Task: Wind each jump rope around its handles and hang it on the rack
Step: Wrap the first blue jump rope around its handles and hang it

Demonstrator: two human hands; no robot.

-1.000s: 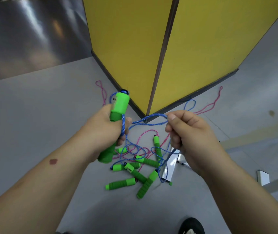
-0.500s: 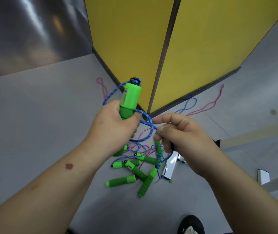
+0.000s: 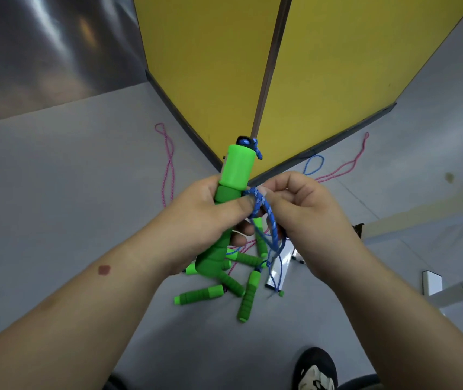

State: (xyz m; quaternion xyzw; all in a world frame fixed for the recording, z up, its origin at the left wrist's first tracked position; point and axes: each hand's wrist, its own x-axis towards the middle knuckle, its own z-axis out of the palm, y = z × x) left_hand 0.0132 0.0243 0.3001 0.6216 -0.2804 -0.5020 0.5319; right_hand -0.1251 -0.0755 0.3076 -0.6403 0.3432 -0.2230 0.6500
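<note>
Your left hand [image 3: 205,218] grips the green handle [image 3: 237,171] upright as a spool; at 3 o'clock, your right hand [image 3: 303,215] pinches the blue rope [image 3: 260,205] taut.

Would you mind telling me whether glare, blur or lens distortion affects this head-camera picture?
Head view: bright glare streaks on the shiny dark wall; wide-angle bending splays the yellow panels outward; the left hand, green handle and blue rope look slightly soft; the floor is evenly lit.
</note>
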